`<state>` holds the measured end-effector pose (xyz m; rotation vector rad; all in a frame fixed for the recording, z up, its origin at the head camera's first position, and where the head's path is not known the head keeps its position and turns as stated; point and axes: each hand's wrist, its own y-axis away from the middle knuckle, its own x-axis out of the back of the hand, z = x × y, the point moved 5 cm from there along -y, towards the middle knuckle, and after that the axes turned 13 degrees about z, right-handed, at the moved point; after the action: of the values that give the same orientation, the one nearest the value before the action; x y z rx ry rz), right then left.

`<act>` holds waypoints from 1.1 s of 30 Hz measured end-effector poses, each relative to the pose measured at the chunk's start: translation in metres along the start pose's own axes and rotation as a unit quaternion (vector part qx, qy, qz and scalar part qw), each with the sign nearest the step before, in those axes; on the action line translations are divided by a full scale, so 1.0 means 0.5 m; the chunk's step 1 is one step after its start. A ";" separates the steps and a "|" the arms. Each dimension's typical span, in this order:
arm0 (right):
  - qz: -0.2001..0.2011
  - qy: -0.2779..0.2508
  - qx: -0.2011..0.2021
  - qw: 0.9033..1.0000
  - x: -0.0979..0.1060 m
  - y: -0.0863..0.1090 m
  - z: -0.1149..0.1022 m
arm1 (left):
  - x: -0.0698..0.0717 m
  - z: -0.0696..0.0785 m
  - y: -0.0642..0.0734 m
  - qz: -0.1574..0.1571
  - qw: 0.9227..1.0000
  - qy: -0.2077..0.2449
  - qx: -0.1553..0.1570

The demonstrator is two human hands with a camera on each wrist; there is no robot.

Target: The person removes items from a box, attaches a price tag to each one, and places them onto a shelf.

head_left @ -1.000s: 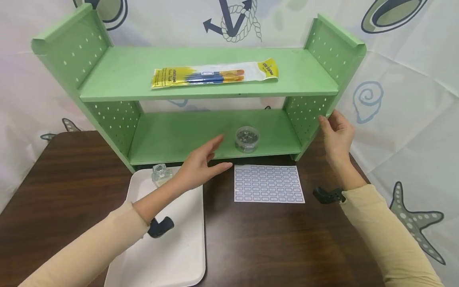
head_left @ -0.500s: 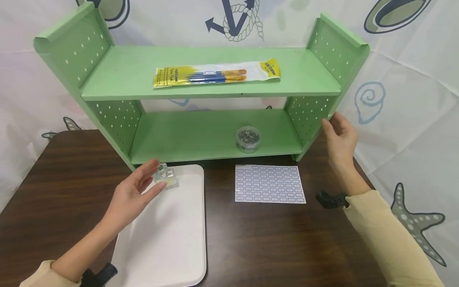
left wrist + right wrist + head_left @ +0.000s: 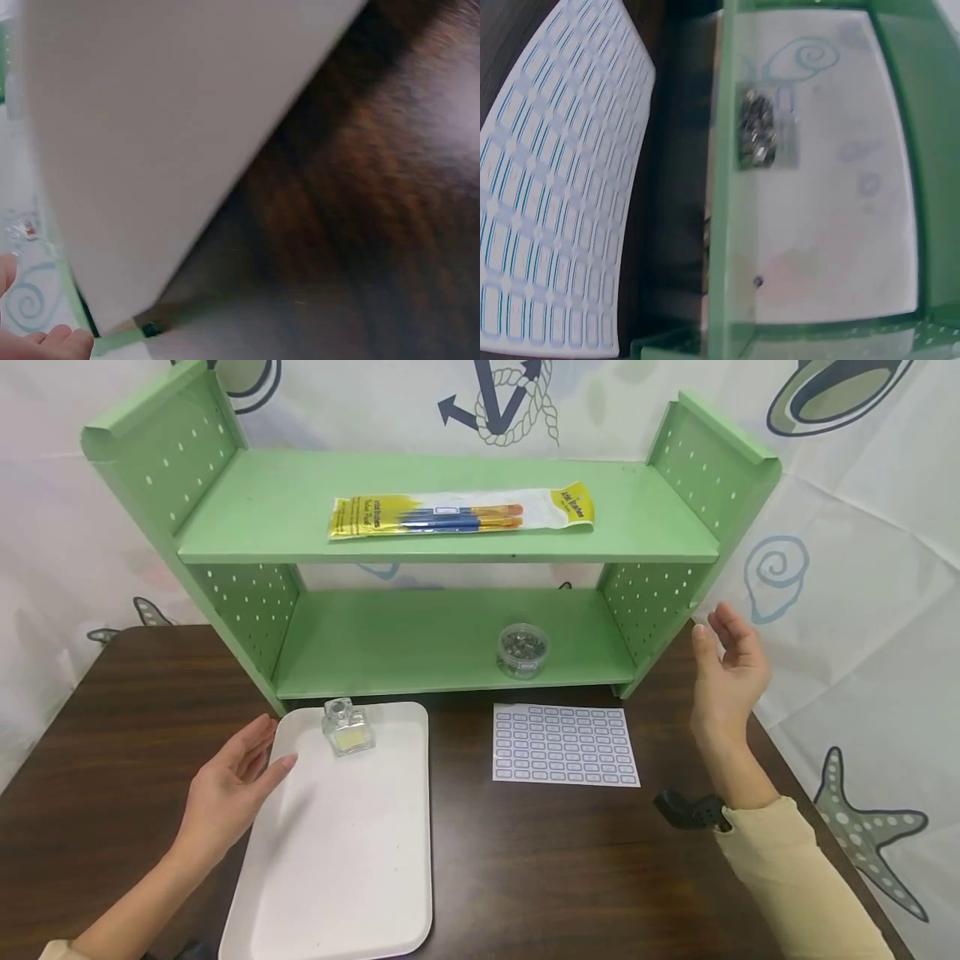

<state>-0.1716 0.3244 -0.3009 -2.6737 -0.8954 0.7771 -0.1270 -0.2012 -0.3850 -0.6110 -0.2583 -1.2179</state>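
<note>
One tray point(image 3: 345, 835), seemingly endwise to shelf point(image 3: 450, 558)

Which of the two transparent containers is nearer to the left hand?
The glass bottle with the yellowish patch, on the white tray. The round tub of grey bits is on the lower shelf, farther from the left hand.

Beside the left hand point(image 3: 231, 787) the tray point(image 3: 347, 860) is white, between that hand and the right hand point(image 3: 729, 683) the shelf point(image 3: 390, 643) is green with white-dotted sides and the label sheet point(image 3: 566, 745) white with blue-outlined rectangles, and below both hands the table point(image 3: 540, 877) streaked dark brown.
</note>
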 end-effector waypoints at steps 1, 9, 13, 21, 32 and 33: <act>0.006 -0.013 0.004 1.000 -0.001 0.005 -0.006 | 0.001 -0.007 -0.001 0.002 1.000 -0.004 0.003; -0.049 -0.119 0.055 0.990 -0.046 0.068 -0.049 | 0.001 -0.051 -0.005 -0.018 0.998 -0.031 0.044; -0.114 -0.104 0.084 0.984 -0.080 0.112 -0.058 | -0.003 -0.063 -0.003 -0.024 0.998 -0.038 0.053; -0.211 -0.075 0.072 0.972 -0.134 0.186 -0.035 | -0.009 -0.071 -0.003 -0.034 0.995 -0.067 0.065; -0.296 -0.030 -0.046 0.954 -0.205 0.277 0.024 | -0.021 -0.073 -0.002 -0.026 0.992 -0.102 0.063; -0.305 -0.025 -0.056 0.950 -0.211 0.285 0.029 | -0.023 -0.072 -0.002 -0.024 0.992 -0.106 0.061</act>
<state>-0.1799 0.1476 -0.3202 -2.2458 -1.7012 0.6524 -0.1365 -0.2129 -0.4199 -0.6305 -0.5252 -1.1738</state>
